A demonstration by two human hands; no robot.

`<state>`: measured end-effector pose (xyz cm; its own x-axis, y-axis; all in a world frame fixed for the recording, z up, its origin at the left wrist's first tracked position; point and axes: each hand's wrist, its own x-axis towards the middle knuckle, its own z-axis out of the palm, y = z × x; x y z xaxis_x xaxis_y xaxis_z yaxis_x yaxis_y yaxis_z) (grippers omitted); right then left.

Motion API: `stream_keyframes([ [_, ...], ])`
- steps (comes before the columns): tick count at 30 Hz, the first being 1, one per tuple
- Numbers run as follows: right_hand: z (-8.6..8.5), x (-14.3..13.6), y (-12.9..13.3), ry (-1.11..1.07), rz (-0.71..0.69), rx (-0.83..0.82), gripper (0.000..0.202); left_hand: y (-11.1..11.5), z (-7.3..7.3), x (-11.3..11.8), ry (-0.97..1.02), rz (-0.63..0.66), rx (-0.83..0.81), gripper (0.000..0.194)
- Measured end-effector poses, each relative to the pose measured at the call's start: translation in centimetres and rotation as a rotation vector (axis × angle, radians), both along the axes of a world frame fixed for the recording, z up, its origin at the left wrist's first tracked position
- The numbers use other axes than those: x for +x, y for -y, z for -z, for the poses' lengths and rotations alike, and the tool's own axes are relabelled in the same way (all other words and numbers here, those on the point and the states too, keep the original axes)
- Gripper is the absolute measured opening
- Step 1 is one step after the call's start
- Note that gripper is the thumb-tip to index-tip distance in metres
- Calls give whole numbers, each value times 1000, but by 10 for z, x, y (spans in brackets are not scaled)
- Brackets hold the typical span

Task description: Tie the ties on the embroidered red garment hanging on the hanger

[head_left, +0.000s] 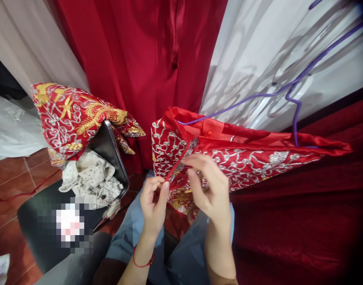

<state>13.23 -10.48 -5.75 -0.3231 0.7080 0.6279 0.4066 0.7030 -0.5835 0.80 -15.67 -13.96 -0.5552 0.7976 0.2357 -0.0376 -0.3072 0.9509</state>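
Red satin drapes and pale cloth hang behind, above a terracotta tile floor, with a black chair [110, 146] at nine o'clock carrying a second embroidered red piece [74, 114] and spotted white cloth [89, 178]. At centre, over the lap, an embroidered red garment [243, 154] hangs on a purple hanger [294, 107]; the left hand [153, 202] and right hand [209, 186] both pinch its red edge at six o'clock, each grip clamped on cloth. It looks soft, light and slippery-lined, best held by the hem or seams.

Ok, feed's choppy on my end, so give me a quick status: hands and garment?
Left hand and right hand both pinching the red embroidered garment at its front edge. Garment on purple hanger. Nothing in the way.
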Motion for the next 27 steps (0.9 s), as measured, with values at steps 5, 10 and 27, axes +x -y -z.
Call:
stream_keyframes([
  [5, 4, 12, -1, 32, 303, -157, 28, -4, -2, 0, 12, 29, -4, 18],
  [10, 6, 14, -20, 296, -311, -372, 30, -6, -7, 3, 57, 98, -55, 19],
  [27, -5, 56, -24, -812, 546, 40, 15, -62, -34, -56, 98, -278, 222, 29],
])
